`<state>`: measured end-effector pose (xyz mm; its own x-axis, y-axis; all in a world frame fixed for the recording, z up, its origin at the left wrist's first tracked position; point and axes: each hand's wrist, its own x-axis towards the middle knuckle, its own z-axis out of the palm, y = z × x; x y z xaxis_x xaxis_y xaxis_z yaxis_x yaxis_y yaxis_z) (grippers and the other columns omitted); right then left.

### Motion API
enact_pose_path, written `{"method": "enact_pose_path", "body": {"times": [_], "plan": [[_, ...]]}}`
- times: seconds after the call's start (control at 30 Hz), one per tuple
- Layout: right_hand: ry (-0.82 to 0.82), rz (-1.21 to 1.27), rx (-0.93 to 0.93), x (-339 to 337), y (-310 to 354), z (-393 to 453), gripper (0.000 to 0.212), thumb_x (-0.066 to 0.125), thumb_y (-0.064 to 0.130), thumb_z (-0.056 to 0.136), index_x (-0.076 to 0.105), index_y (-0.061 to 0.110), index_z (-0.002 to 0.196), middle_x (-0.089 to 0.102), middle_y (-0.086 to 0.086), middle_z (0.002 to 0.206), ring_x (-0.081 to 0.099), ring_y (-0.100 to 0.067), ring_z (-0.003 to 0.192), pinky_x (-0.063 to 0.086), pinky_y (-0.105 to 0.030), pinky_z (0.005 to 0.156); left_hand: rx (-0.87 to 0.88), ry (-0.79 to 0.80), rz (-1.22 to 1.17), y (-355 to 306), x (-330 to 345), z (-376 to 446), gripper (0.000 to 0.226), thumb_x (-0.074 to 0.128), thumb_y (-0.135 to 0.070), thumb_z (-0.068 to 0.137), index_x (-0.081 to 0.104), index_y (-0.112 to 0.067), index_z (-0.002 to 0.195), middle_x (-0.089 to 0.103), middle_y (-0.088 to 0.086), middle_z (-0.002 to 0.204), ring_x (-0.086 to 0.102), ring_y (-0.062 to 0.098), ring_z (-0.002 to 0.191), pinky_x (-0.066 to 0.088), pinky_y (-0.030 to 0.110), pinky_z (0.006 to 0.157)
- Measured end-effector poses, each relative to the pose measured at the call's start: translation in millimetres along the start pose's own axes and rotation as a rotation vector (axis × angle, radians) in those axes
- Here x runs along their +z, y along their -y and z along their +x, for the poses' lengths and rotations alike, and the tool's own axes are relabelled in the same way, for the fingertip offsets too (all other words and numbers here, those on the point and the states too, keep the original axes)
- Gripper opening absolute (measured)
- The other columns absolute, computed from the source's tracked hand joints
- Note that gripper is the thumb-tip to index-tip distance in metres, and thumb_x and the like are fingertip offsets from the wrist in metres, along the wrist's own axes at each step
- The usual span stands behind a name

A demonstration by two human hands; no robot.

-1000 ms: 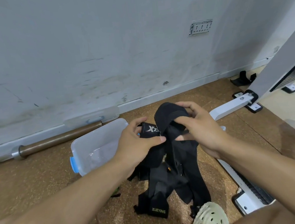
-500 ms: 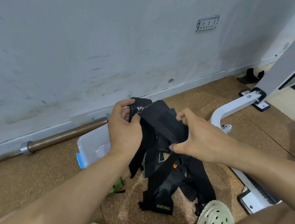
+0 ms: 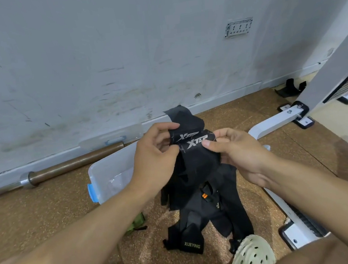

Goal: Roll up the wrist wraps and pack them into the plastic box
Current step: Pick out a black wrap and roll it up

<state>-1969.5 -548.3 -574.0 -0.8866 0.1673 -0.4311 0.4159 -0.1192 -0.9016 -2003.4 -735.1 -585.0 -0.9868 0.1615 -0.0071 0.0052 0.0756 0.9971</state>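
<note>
A black wrist wrap [image 3: 195, 151] with white lettering hangs in the air between my hands, its upper end folded over. My left hand [image 3: 154, 156] pinches its left edge and my right hand [image 3: 239, 153] pinches its right edge. Its lower part drapes down onto a pile of black wraps [image 3: 204, 217] on the floor, one of them labelled XUEYING. The clear plastic box [image 3: 109, 174] with blue latches lies open on the floor just left of my left hand, partly hidden by my wrist.
The box lid [image 3: 111, 137] leans at the wall over a barbell [image 3: 67, 167]. A white machine frame [image 3: 276, 123] runs along the right. A green item [image 3: 137, 223] lies under my left forearm. Pale clogs [image 3: 251, 255] sit at the bottom edge.
The wrap has been turned so its white lettering faces up. My hands have shifted to pinch its two edges, and the folded end now stands above my fingers.
</note>
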Motion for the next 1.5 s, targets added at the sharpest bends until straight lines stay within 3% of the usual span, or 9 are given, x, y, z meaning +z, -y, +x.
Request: {"method": "enact_pose_path", "body": {"times": [0.13,0.27,0.57,0.77,0.93,1.07,1.23,1.4,1.5], "plan": [[0.016,-0.026,0.003,-3,0,3,0.029,0.075,0.001,0.090,0.059,0.011,0.111,0.079,-0.012,0.103,0.077,-0.021,0.085,0.057,-0.026,0.064,-0.131,-0.060,-0.171,-3,-5,8,0.020,0.069,-0.012,0.096,0.066,-0.021,0.114,0.080,0.001,0.095,0.073,0.018,0.085,0.052,0.030,0.074],[0.076,-0.040,0.015,-7,1,5,0.043,0.068,-0.004,0.093,0.055,0.013,0.130,0.079,-0.008,0.109,0.077,-0.023,0.099,0.058,-0.032,0.077,-0.199,-0.101,-0.246,0,-11,16,0.038,0.070,-0.013,0.095,0.056,-0.027,0.128,0.080,0.001,0.092,0.076,0.014,0.089,0.059,0.035,0.088],[-0.029,-0.036,-0.086,-13,5,6,0.046,0.060,-0.007,0.097,0.058,0.024,0.131,0.079,-0.004,0.099,0.078,-0.017,0.088,0.058,-0.024,0.064,-0.238,-0.113,-0.272,-4,-16,17,0.046,0.064,-0.009,0.099,0.052,-0.031,0.138,0.078,-0.004,0.093,0.074,0.009,0.084,0.055,0.017,0.061],[-0.140,-0.063,-0.183,-13,6,7,0.035,0.059,-0.001,0.100,0.077,0.026,0.114,0.079,-0.001,0.106,0.076,-0.019,0.100,0.061,-0.030,0.084,-0.156,0.074,-0.197,-9,-10,7,0.059,0.063,-0.007,0.099,0.041,-0.031,0.147,0.079,-0.001,0.101,0.075,0.014,0.094,0.055,0.015,0.067],[0.000,0.019,-0.197,-5,6,0,0.032,0.056,0.038,0.103,0.075,0.020,0.122,0.079,0.001,0.112,0.075,-0.014,0.102,0.058,-0.028,0.087,-0.182,0.233,-0.101,-5,-1,-2,0.074,0.067,-0.005,0.095,0.031,-0.033,0.154,0.079,-0.001,0.096,0.076,0.015,0.091,0.056,0.017,0.069],[-0.061,0.097,-0.278,0,1,-6,0.016,0.069,0.017,0.097,0.077,0.010,0.110,0.079,-0.010,0.105,0.077,-0.026,0.099,0.063,-0.028,0.079,-0.235,0.300,-0.146,-2,5,-8,0.082,0.069,-0.009,0.094,0.023,-0.033,0.158,0.079,0.005,0.099,0.077,0.019,0.091,0.059,0.030,0.077],[-0.015,0.102,-0.286,-3,-1,-3,0.017,0.065,0.014,0.099,0.073,0.006,0.111,0.077,-0.014,0.110,0.075,-0.026,0.103,0.060,-0.027,0.085,-0.177,-0.047,0.016,-3,3,-2,0.073,0.079,-0.037,0.085,0.040,-0.030,0.147,0.073,0.002,0.089,0.071,0.007,0.075,0.061,0.036,0.084],[0.084,0.092,-0.293,-2,-4,-2,0.023,0.061,0.013,0.100,0.069,0.004,0.119,0.076,-0.014,0.115,0.073,-0.028,0.108,0.059,-0.030,0.092,-0.161,0.031,-0.082,-4,1,1,0.081,0.078,-0.020,0.088,0.033,-0.033,0.155,0.078,-0.007,0.106,0.072,0.001,0.097,0.052,0.011,0.079],[0.140,0.092,-0.282,-1,-3,-1,0.026,0.062,0.016,0.099,0.068,0.004,0.121,0.075,-0.015,0.118,0.072,-0.029,0.111,0.057,-0.035,0.097,-0.135,0.027,-0.140,-6,1,1,0.073,0.072,-0.011,0.093,0.036,-0.034,0.153,0.079,0.004,0.097,0.076,0.025,0.093,0.060,0.043,0.089]]}}
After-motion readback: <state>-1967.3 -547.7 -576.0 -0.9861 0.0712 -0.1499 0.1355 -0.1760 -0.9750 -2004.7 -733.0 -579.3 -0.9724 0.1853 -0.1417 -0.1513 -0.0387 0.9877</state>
